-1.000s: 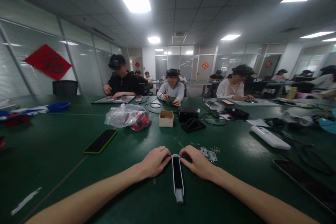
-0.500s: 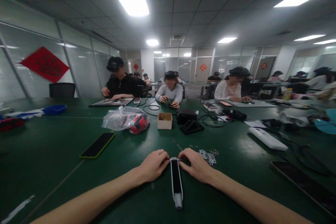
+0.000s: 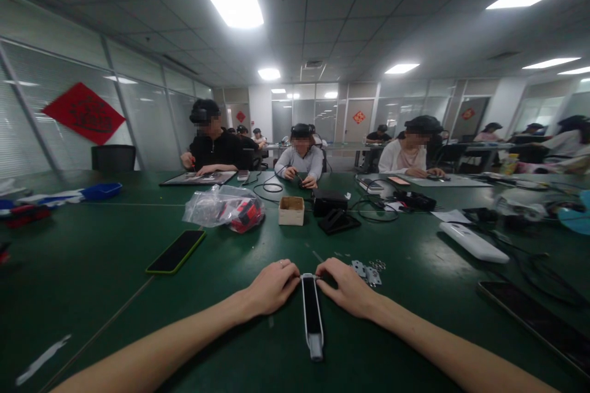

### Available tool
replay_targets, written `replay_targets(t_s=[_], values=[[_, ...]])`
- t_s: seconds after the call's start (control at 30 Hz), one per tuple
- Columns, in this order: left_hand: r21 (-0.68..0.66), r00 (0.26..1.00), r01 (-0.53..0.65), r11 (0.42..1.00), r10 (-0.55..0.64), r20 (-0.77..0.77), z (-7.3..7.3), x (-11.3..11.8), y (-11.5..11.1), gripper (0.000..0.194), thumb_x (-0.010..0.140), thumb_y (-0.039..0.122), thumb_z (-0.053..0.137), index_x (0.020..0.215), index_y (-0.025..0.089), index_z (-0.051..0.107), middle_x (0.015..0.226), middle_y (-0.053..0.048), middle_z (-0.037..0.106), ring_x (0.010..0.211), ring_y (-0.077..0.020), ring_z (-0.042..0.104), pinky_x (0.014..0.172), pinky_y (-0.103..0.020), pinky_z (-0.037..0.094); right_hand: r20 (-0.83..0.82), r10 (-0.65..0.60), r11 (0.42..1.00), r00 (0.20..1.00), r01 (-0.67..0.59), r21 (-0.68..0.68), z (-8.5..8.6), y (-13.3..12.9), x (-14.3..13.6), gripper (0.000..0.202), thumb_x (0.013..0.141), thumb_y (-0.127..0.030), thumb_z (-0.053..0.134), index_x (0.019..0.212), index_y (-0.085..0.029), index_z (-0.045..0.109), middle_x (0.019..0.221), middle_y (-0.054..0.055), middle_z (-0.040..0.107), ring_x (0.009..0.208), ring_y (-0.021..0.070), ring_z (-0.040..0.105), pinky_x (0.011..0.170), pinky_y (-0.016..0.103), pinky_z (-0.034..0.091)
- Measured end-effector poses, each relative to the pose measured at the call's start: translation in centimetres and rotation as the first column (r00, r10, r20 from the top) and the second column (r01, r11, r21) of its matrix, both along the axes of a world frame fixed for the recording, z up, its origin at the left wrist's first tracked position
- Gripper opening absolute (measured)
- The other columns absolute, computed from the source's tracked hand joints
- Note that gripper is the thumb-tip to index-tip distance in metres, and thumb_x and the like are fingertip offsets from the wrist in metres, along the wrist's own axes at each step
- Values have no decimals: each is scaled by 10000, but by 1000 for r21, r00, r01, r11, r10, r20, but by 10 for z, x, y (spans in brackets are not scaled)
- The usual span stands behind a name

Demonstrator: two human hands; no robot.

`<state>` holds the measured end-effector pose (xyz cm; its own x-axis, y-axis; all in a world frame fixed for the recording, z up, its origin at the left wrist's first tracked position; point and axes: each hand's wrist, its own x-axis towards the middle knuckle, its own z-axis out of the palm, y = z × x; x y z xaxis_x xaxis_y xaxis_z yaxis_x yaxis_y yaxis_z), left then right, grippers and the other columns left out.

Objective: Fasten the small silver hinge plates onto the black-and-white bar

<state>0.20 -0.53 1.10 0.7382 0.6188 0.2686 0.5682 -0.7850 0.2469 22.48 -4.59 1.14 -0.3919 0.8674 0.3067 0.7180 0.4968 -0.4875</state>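
Note:
A long, narrow piece with a white rim, a dark middle and a grey near end (image 3: 313, 313) lies lengthwise on the green table. Its exact kind I cannot tell. At its far end my left hand (image 3: 275, 284) pinches the left corner with curled fingers. Across from it, my right hand (image 3: 346, 287) pinches the right corner, thumb and fingertips close together. Whatever small part may sit between the fingertips is too small to make out. Just beyond my right hand lie several flat metal plates (image 3: 367, 272) and a cluster of small rings (image 3: 378, 264).
A green-edged phone (image 3: 176, 252) lies to the left, a dark phone (image 3: 530, 319) to the right. Ahead stand a small open box (image 3: 291, 211), a plastic bag with red contents (image 3: 225, 209) and a black stand (image 3: 338, 221). A white device (image 3: 474, 242) lies among cables. Co-workers sit opposite.
The view has shifted slightly, so everything sits a little further right. Both hands keep their places at the far end of the white-rimmed piece.

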Motion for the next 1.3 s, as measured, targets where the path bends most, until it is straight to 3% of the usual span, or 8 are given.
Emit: replay_targets(t_s=[1.3], values=[[11, 1000, -2, 1000, 2, -10, 0, 1, 0, 115, 925, 215, 430, 924, 175, 537, 894, -38, 574, 809, -165, 539, 725, -265, 418, 68, 4, 998, 998, -9, 69, -2, 1, 1, 194, 893, -294, 499, 930, -172, 646, 877, 52, 602, 802, 170, 535, 716, 301, 448]])
